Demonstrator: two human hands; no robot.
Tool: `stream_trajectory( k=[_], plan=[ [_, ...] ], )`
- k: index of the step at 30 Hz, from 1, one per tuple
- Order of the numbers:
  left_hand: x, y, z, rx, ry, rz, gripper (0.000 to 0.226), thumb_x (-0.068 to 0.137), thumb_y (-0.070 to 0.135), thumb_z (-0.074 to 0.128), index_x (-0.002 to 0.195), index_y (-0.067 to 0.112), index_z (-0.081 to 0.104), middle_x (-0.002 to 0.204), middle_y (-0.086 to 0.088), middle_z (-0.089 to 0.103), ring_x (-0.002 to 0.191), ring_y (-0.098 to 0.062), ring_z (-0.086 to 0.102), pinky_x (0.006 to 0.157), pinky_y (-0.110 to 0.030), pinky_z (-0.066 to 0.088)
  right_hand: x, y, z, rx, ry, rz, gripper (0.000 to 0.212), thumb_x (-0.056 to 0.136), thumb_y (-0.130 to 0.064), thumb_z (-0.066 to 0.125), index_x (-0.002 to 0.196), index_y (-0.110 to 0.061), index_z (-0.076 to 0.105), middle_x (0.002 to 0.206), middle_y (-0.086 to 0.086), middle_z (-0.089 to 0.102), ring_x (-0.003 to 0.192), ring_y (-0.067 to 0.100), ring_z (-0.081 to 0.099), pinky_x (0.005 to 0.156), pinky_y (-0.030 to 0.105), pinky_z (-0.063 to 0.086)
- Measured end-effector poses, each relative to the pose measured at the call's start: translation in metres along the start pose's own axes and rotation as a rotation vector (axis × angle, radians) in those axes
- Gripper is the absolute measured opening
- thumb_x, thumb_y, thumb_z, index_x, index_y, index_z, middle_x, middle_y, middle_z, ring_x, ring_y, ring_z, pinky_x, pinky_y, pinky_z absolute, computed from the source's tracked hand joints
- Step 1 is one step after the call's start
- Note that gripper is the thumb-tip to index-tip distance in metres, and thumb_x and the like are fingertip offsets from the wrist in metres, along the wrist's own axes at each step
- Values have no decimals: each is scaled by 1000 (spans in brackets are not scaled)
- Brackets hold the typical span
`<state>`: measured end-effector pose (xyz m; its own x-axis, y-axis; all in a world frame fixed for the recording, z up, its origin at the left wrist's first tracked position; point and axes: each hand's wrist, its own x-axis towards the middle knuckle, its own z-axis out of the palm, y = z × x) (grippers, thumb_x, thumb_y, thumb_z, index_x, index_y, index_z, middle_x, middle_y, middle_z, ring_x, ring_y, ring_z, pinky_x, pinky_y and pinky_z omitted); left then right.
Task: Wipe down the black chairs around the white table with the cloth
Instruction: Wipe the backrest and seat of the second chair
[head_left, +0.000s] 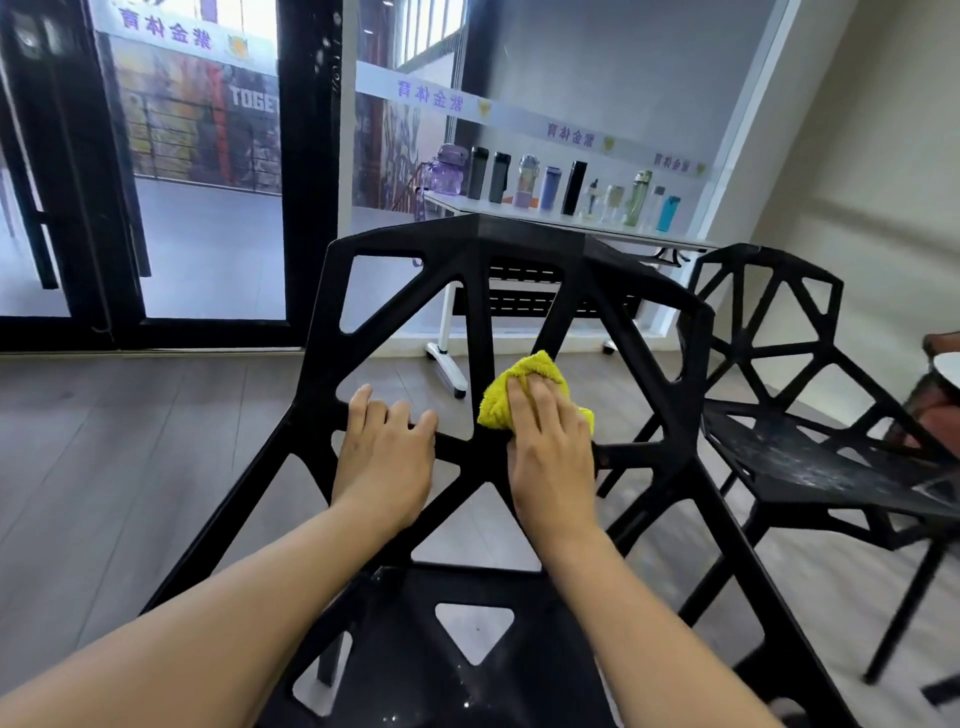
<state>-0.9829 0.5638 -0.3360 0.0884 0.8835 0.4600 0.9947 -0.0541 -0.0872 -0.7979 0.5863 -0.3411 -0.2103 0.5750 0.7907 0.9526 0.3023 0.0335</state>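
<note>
- Right hand (553, 441) lies over the yellow cloth (511, 397), fingers fairly straight, pressing it against the lattice back of the near black chair (644, 291), right where the struts meet
- Left hand (387, 447) steadies that same backrest, fingers curled over a strut just left of the cloth
- A second black chair (779, 457) stands off to the right, its seat dusty
- Behind them, a white table (524, 210) carries a row of bottles (550, 187)
</note>
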Motion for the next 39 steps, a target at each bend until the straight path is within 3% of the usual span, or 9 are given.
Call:
stream_trajectory(
  k=[4, 7, 9, 12, 14, 19, 24, 28, 39],
  plan=[
    [16, 21, -20, -2, -124, -89, 46, 102, 48, 21, 109, 25, 61, 111, -3, 62, 113, -35, 50, 109, -51, 20, -12, -5, -4, 91, -42, -22, 63, 85, -8, 64, 145, -12, 47, 143, 5, 49, 131, 25, 44, 106, 42, 41],
    [22, 36, -15, -103, -212, 85, 33, 103, 38, 27, 110, 21, 54, 116, -3, 60, 111, -31, 51, 105, -44, 27, 1, 17, -23, 216, -153, -68, 54, 83, -10, 57, 137, -15, 56, 134, 3, 56, 118, 23, 47, 95, 46, 48],
    [19, 34, -6, -171, -177, 143, 24, 103, 38, 25, 104, 23, 44, 112, 0, 60, 107, -27, 49, 102, -38, 27, 12, 32, -43, 302, -138, -94, 48, 84, -11, 56, 132, -15, 59, 129, 1, 59, 113, 25, 51, 93, 49, 48],
    [19, 31, -2, -216, -146, 144, 22, 105, 40, 20, 98, 28, 36, 106, 4, 59, 103, -24, 49, 101, -35, 26, 49, 54, -79, 174, 145, -68, 50, 86, -13, 66, 135, -19, 60, 132, 1, 59, 116, 25, 53, 94, 42, 44],
    [18, 32, -1, -245, -134, 130, 21, 105, 40, 19, 96, 28, 33, 102, 5, 57, 101, -22, 49, 102, -34, 26, 83, 67, -87, 78, 219, -81, 53, 86, -13, 69, 137, -20, 59, 137, 4, 56, 123, 28, 52, 98, 42, 41],
    [18, 33, 1, -256, -103, 118, 18, 106, 38, 21, 97, 29, 34, 103, 6, 57, 102, -21, 48, 101, -34, 25, 105, 75, -58, -115, 44, -88, 58, 81, -8, 69, 137, -17, 57, 143, 10, 54, 132, 32, 48, 106, 49, 39],
    [18, 33, 10, -270, -42, 115, 20, 105, 35, 24, 92, 28, 38, 98, 6, 58, 91, -20, 44, 100, -34, 27, 18, 97, -56, -248, 10, -61, 52, 81, -9, 71, 132, -14, 59, 143, 7, 51, 133, 29, 46, 109, 44, 34],
    [19, 31, 11, -295, -33, 125, 20, 105, 34, 27, 90, 26, 38, 96, 5, 59, 93, -22, 47, 100, -35, 27, -33, 109, -64, -261, 3, 78, 44, 83, -10, 73, 126, -15, 63, 134, 5, 58, 123, 28, 53, 102, 43, 39],
    [22, 29, 20, -291, -6, 147, 15, 104, 30, 27, 92, 26, 36, 90, 9, 46, 86, -17, 30, 100, -33, 25, 68, 75, -46, -140, 1, -54, 56, 88, -1, 63, 142, -9, 51, 150, 12, 45, 139, 31, 41, 104, 50, 44]
  ],
)
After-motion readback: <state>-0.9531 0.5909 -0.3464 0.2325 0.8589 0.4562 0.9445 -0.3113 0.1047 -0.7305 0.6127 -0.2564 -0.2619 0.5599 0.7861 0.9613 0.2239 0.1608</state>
